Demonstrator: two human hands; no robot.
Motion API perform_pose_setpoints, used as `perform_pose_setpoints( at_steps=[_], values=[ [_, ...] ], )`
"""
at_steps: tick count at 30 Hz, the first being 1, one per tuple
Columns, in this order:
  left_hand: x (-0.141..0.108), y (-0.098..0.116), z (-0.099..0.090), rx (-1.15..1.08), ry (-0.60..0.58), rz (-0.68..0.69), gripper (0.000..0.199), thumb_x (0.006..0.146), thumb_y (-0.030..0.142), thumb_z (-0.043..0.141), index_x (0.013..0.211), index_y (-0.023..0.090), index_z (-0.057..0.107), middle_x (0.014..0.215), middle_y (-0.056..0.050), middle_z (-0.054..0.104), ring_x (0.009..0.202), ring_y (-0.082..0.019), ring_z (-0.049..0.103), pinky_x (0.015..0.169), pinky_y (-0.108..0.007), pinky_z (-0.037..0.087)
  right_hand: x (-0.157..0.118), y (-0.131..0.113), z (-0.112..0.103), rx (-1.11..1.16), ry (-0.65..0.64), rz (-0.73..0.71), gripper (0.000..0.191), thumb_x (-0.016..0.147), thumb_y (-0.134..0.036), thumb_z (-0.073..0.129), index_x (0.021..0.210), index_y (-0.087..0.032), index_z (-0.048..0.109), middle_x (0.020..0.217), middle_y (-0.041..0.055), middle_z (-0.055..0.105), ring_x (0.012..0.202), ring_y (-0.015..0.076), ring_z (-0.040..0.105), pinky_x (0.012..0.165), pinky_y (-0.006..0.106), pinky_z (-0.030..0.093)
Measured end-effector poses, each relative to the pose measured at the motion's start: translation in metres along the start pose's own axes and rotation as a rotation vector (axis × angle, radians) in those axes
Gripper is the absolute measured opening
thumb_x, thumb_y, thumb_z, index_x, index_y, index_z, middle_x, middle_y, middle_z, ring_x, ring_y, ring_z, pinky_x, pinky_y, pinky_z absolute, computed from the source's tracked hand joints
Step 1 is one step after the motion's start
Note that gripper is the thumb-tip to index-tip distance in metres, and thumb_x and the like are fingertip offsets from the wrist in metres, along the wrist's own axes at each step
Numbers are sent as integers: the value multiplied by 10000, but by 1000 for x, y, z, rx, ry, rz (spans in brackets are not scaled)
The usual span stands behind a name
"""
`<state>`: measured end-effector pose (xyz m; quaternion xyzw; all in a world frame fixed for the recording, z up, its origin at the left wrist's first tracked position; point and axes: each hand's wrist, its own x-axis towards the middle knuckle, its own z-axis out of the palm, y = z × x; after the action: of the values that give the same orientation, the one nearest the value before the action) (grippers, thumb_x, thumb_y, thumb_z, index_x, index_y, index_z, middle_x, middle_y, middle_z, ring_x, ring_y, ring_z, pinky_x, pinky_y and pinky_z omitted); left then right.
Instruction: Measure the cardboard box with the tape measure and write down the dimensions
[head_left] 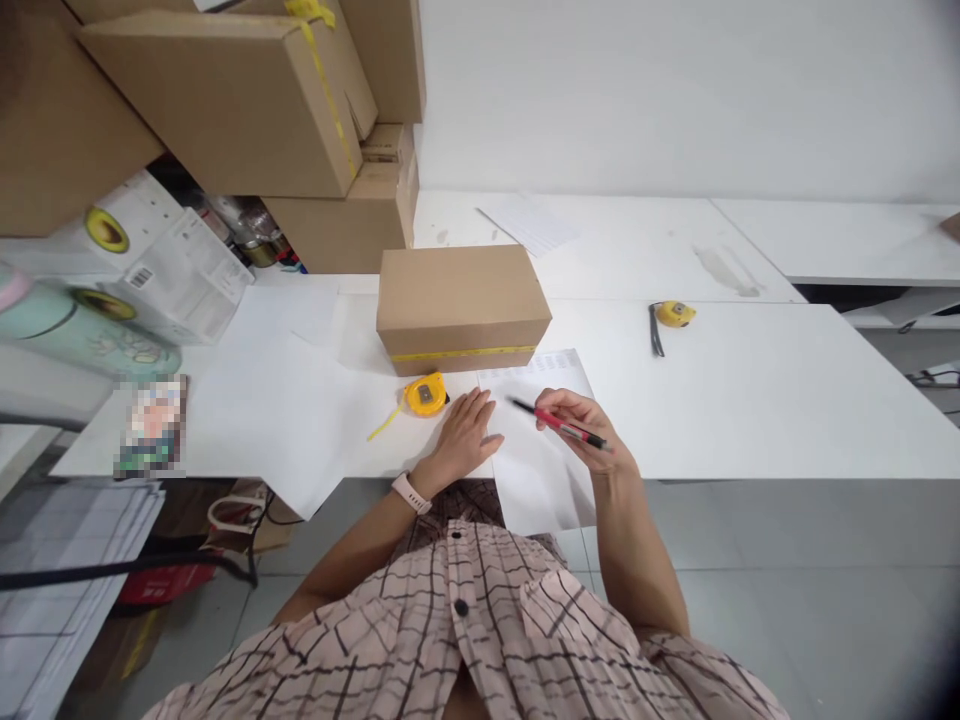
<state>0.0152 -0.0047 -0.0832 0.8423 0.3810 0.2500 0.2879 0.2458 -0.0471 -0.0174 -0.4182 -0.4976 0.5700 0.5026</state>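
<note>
My right hand [589, 430] is closed around a red and black pen [559, 421], held above a sheet of paper [534, 470] that overhangs the front edge of the table. Small rows of marks show along the top of that paper. Flat on its left edge lies my left hand [466, 435], fingers stretched out and holding nothing. Just beyond the left fingertips sits a yellow tape measure [426, 396] with a short length of blade pulled out. Behind it stands a closed cardboard box [461, 300] with a yellow strip along its lower front.
Large cardboard boxes [225, 110] are stacked at the back left. Nearer are a mint-green bottle [90, 330], white avocado-printed cartons [142, 260] and blank white sheets [277, 390]. A second tape measure [676, 314] with a black strap lies on the white table [765, 400] to the right.
</note>
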Motion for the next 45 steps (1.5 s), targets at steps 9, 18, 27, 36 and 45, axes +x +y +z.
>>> perform_pose_setpoints(
  at_steps=[9,18,27,36,45],
  values=[
    [6,19,33,454,25,-178,511,998,165,379,1505,109,417,1615,-146,390,1562,-311,192,1271,-559,157,48,80,89,-34,695,-102,117,750,-236,538,785,-210,647,815,15,681,800,171,611,874,356,517],
    [18,27,36,449,29,-348,420,1036,209,376,1434,172,505,1614,-114,395,1541,-297,251,1261,-540,191,52,77,95,-122,798,-57,193,761,-219,431,800,-203,619,798,17,672,767,171,604,791,331,513],
    [63,45,8,397,178,-350,236,1051,227,396,1063,172,626,1052,-125,676,1046,-285,571,949,-429,435,94,32,78,-668,779,-292,193,831,-174,412,797,-237,591,849,23,664,846,199,593,798,351,465],
    [90,52,31,-234,127,-442,265,894,71,530,666,206,520,840,-90,646,996,-265,592,912,-373,437,125,17,33,-941,1061,-287,224,834,-123,373,823,-234,567,887,37,639,856,196,564,806,335,429],
    [176,75,72,-1109,50,-600,293,836,143,540,568,201,438,522,53,416,552,-118,406,543,-229,321,155,-8,-62,-969,1251,-9,253,824,-94,367,839,-219,587,973,52,646,853,188,577,768,313,417]
  ],
)
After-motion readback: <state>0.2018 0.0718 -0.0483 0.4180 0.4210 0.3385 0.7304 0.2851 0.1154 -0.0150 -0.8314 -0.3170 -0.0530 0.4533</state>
